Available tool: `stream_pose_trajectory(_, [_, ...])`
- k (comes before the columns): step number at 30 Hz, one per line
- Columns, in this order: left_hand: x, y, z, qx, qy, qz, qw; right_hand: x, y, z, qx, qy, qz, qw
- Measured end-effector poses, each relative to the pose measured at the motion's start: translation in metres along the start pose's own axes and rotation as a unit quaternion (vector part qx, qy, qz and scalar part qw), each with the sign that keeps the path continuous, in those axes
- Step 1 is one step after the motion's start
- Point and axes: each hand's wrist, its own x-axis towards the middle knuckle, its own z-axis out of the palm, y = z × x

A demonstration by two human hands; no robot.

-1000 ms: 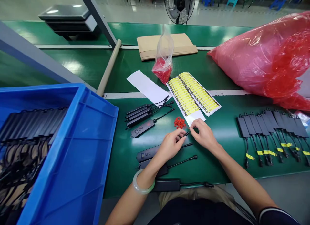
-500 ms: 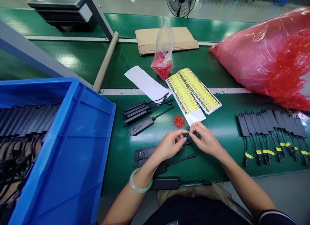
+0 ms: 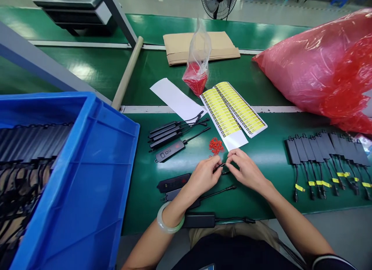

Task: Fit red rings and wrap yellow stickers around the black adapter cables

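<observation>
My left hand (image 3: 203, 176) pinches the thin black cable (image 3: 218, 167) of a flat black device (image 3: 173, 183) lying on the green belt. My right hand (image 3: 247, 168) is closed in a pinch at the cable's tip, fingertips almost touching the left hand's. A small heap of red rings (image 3: 216, 145) lies just beyond my fingers. Two more black devices (image 3: 200, 219) with cables lie under my left forearm. Sheets of yellow labels (image 3: 232, 112) lie past the rings.
A blue crate (image 3: 95, 177) holding black devices fills the left. Several unlabelled devices (image 3: 168, 136) lie at centre; a row with yellow tags (image 3: 325, 153) at right. A clear bag of red rings (image 3: 196, 78), white strip (image 3: 177, 99), cardboard (image 3: 200, 47) and large red bag (image 3: 319, 68) lie behind.
The cable tip has dropped lower between my hands and both hands have closed in around it. The device has shifted slightly left on the belt.
</observation>
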Motion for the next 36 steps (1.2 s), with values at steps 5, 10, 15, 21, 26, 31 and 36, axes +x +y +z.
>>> stream_pose_trajectory(5, [-0.003, 0.003, 0.003, 0.164, -0.024, 0.075, 0.983, 0.022, 0.019, 0.005, -0.064, 0.042, 0.054, 0.996])
stream_pose_trajectory(10, [-0.003, 0.006, 0.011, 0.233, -0.088, 0.081, 0.965, 0.041, 0.024, 0.018, -0.111, 0.035, 0.058, 0.991])
stream_pose_trajectory(15, [-0.002, 0.004, 0.010, 0.153, -0.082, 0.074, 0.982, 0.037, 0.021, 0.021, -0.116, 0.024, 0.038, 0.992])
stream_pose_trajectory(21, [-0.002, 0.003, 0.003, -0.029, -0.054, 0.013, 0.998, 0.017, 0.023, 0.013, -0.088, 0.038, 0.038, 0.995])
stream_pose_trajectory(26, [-0.002, 0.005, 0.003, -0.125, -0.054, -0.014, 0.991, 0.024, 0.026, 0.016, -0.090, 0.048, 0.049, 0.994])
stream_pose_trajectory(31, [-0.002, 0.003, 0.005, -0.153, -0.045, -0.033, 0.987, 0.035, 0.025, 0.024, -0.087, 0.039, 0.047, 0.994])
stream_pose_trajectory(36, [-0.001, 0.000, 0.006, -0.196, -0.022, -0.055, 0.979, 0.026, 0.022, 0.023, -0.047, 0.041, 0.034, 0.997])
